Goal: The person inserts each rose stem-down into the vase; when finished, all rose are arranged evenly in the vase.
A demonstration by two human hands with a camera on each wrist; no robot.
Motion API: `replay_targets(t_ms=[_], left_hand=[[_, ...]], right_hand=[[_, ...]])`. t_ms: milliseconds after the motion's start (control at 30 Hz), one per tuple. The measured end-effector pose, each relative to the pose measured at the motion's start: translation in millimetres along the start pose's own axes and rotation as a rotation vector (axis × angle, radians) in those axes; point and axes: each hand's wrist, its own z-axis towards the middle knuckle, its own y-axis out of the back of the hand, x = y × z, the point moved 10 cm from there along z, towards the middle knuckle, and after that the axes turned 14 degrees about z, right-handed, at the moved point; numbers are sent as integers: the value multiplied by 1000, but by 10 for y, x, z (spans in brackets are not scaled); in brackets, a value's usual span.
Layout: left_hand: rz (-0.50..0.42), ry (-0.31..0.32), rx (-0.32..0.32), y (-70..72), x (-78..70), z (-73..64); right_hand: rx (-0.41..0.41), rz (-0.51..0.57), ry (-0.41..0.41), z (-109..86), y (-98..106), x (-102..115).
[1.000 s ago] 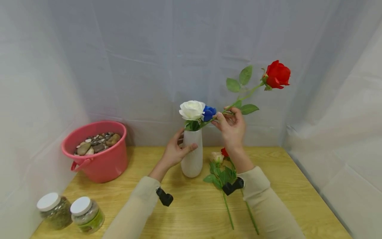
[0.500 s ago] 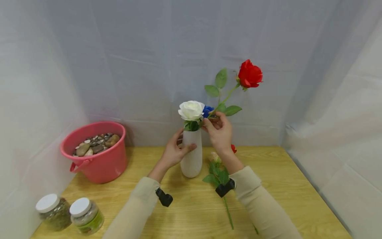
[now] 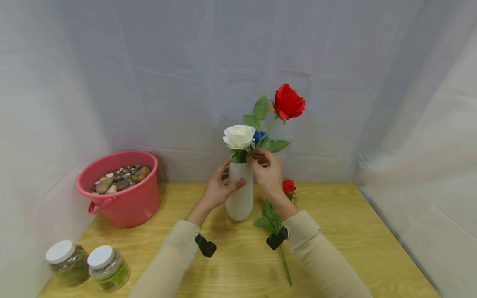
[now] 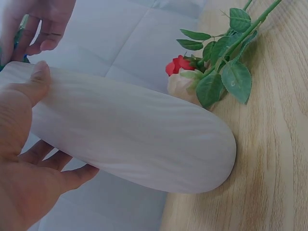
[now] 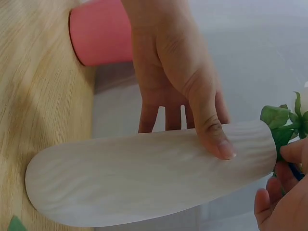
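A white ribbed vase (image 3: 240,194) stands on the wooden table (image 3: 354,231) with a white rose (image 3: 239,136) and a blue rose (image 3: 260,136) in it. My left hand (image 3: 220,188) grips the vase's neck, thumb across the front (image 5: 211,130). My right hand (image 3: 266,169) pinches the stem of a red rose (image 3: 288,102) just above the vase mouth; the bloom stands up to the right of the white rose. In the left wrist view the vase (image 4: 130,139) fills the frame, with my left hand (image 4: 24,159) wrapped round it.
Two more flowers lie on the table right of the vase, a red one (image 3: 288,186) and a cream one (image 4: 185,86), stems toward me. A pink bucket of stones (image 3: 119,188) sits at the left. Two white-lidded jars (image 3: 87,265) stand front left. White cloth walls surround the table.
My right hand has swung the red rose left and more upright, bringing its stem down to the vase mouth. The left hand has stayed on the vase.
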Motion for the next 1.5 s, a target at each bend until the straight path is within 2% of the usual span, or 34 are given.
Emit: replay_targets(t_ms=[200,400,667,1000,1200,1500], left_hand=[[-3,-13,-5,-5,3,1],[8,-24,-9,-10,6,13],[-4,-4,3,-5,15,19],[20,7,19,-14,22,0],[26,-9,8,-9,19,15],[44,10,5,-15,29,15]], right_hand=[[42,-67,-11,-36,-24,2],[-18,-12,-75,-53,35,18],[-98,87,38,74,127,319],[-139,91,92,124,192,410],[-85,8,97,133,90,351],[-20,-100,5,63,-12,65]])
